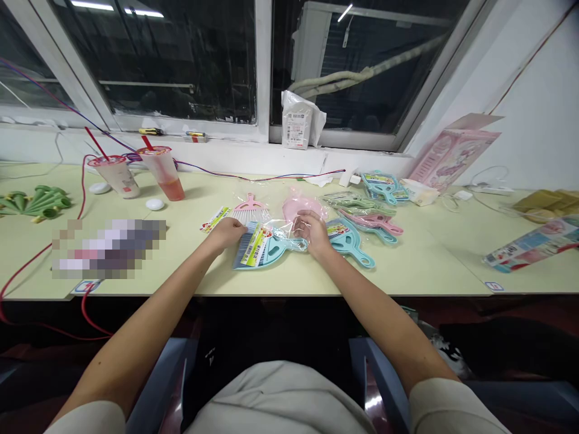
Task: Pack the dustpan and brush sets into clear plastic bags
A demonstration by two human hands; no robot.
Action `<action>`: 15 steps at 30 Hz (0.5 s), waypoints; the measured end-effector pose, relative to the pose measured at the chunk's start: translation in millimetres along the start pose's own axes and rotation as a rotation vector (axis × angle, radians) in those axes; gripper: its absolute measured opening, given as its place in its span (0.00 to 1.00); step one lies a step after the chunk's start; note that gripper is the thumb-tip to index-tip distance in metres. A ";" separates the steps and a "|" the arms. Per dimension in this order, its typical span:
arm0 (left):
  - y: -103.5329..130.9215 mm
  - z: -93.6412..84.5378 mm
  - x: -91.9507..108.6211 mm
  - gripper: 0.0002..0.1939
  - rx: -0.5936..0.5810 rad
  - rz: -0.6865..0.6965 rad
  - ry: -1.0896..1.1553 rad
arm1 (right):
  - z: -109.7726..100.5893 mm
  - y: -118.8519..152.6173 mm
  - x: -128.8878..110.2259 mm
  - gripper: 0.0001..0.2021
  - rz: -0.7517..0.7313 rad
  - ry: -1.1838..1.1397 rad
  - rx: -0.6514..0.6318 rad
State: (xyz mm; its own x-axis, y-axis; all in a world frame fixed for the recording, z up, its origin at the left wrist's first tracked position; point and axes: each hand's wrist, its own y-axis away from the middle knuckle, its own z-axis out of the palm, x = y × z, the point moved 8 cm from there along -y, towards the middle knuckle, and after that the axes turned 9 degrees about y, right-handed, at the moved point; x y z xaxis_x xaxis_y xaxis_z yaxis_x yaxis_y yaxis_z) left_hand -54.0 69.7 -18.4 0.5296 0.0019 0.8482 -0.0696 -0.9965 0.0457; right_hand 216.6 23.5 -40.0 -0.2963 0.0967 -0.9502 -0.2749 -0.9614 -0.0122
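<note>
A light blue brush-and-dustpan set (270, 253) with a yellow-green label and grey-blue bristles lies on the table in clear plastic. My left hand (229, 233) is closed in a pinch at the upper left edge of its bag. Curled fingers of my right hand (312, 231) grip the clear plastic above the set's handle. Behind my hands are a pink dustpan (302, 206) and a pink brush (250, 208) with white bristles, each in plastic. A second blue set (350, 242) lies just right of my right hand, partly covered by it.
Bagged green sets (359, 204), a bagged pink set (373, 222) and more blue sets (384, 187) lie at the right. Two drink cups (165, 175) with straws stand at the back left. A pink box (456, 150) leans by the wall. Red cable (82, 187) crosses the left side.
</note>
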 end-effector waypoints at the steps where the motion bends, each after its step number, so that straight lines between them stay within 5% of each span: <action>1: 0.3 0.1 1.4 0.07 0.002 0.005 0.003 | 0.0 -0.2 0.4 0.11 0.001 0.002 0.001; 15: -2.0 10.1 -7.9 0.07 -0.040 -0.156 0.349 | 1.1 -0.5 1.8 0.10 0.013 -0.003 0.004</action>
State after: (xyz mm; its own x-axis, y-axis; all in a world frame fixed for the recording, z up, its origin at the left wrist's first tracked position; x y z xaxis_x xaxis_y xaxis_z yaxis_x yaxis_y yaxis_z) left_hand -49.6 70.8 -30.5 0.2170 0.1886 0.9578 -0.0470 -0.9780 0.2032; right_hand 215.2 24.5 -41.3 -0.3027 0.0852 -0.9493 -0.2751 -0.9614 0.0014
